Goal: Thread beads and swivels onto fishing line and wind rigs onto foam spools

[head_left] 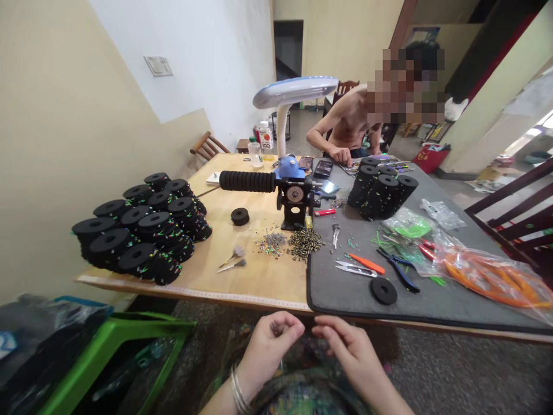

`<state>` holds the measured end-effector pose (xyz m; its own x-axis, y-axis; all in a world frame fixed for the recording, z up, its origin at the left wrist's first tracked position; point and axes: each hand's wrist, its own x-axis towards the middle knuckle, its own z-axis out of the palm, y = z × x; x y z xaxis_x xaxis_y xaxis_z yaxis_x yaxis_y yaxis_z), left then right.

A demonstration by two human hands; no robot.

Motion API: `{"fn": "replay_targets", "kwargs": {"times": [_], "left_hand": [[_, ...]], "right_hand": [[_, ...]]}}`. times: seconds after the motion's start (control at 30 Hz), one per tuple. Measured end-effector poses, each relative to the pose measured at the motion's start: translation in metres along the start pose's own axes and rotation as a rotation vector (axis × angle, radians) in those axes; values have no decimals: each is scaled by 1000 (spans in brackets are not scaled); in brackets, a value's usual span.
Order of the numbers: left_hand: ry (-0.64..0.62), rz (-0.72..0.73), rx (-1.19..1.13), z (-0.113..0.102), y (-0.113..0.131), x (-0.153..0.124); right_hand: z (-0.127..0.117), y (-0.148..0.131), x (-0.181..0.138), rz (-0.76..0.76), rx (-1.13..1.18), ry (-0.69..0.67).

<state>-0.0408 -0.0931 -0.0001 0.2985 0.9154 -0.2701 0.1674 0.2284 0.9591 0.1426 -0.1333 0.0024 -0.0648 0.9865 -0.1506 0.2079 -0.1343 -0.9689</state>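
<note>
Left hand [270,346] at lower centre, held just short of the table's near edge, fingertips pinched together on a small dark item [276,327], too small to identify. Right hand [345,351] close beside it, fingers loosely curled, thumb and forefinger near each other; any grasped object impossible to make out. Metal bangles [237,396] around the left wrist. Patterned garment [302,380] directly below both hands. Nearest surface: a grey mat [328,294] overlying the right part of a wooden table [268,288]. On the mat, a black foam disc [383,291], silver snips [355,268], an orange-handled tool [367,263] and blue-handled pliers [400,271], all out of contact with either hand. Farther right, clear plastic bags [488,276] of orange tubing. Stacked black foam spools [138,230] with small coloured tips crowded on the table's left side, a second stack [380,187] standing on the mat. Between them, a small hand-cranked winder [294,196] with a black foam-covered shaft, plus loose beads [272,245] and a heap of brass-coloured pieces [305,242] on the bare wood. Across the table, a seated shirtless co-worker [349,121], that person's hand [341,154] resting at the far edge of the mat, well apart from the two hands in the foreground.
</note>
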Motion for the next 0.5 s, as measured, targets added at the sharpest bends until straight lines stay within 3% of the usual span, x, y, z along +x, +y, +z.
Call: {"fn": "replay_targets", "kwargs": {"times": [0.23, 0.5], "left_hand": [[-22, 151, 202, 3, 18, -3], [-26, 244, 400, -1, 28, 6]], "right_hand": [[6, -24, 13, 121, 373, -177], [9, -19, 26, 57, 102, -111]]}}
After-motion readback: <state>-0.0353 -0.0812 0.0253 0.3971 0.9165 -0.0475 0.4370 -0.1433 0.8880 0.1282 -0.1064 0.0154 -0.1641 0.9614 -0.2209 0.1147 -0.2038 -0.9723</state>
